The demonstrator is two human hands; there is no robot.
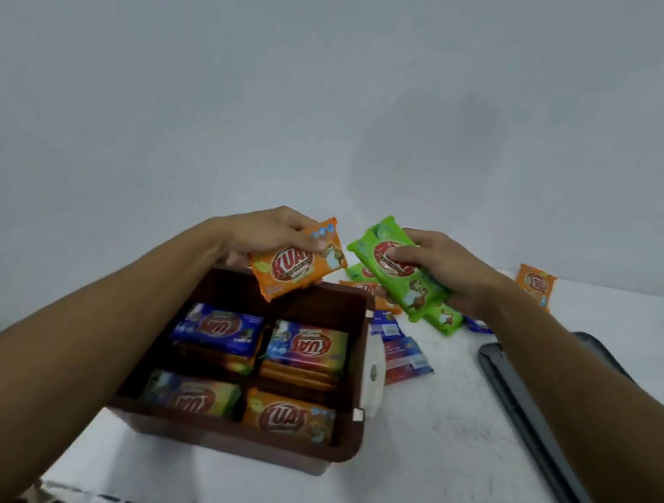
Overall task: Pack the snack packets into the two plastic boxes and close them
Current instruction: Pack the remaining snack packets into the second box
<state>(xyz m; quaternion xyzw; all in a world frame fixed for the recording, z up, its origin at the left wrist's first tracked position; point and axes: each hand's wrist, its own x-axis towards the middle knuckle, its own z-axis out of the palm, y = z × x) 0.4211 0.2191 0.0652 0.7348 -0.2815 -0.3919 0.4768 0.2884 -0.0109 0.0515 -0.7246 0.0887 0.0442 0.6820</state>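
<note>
Packets are stacked in four piles inside the open brown box (232,443), which stands on the white bench (441,461). The far left pile (220,327) is topped by a blue packet, and the far right pile (307,344) by a blue-and-yellow one over orange ones. The near left pile (192,396) is topped by a green-yellow packet and the near right pile (288,417) by an orange one. A white latch (373,380) is seen on the box's right wall.

An orange packet (296,265) is held tilted above the box's far wall by the left hand (268,233), whose fingers are clamped on its upper edge. Green packets (408,280), seemingly two stacked, are gripped by the right hand (444,268) above the bench just right of the box, with the fingers curled round them.

Loose packets (400,356) in blue, red, orange and green are scattered on the bench beneath that hand. A lone packet (535,284), orange, lies farther right. A dark flat piece (535,406) lies at the bench's right side.
</note>
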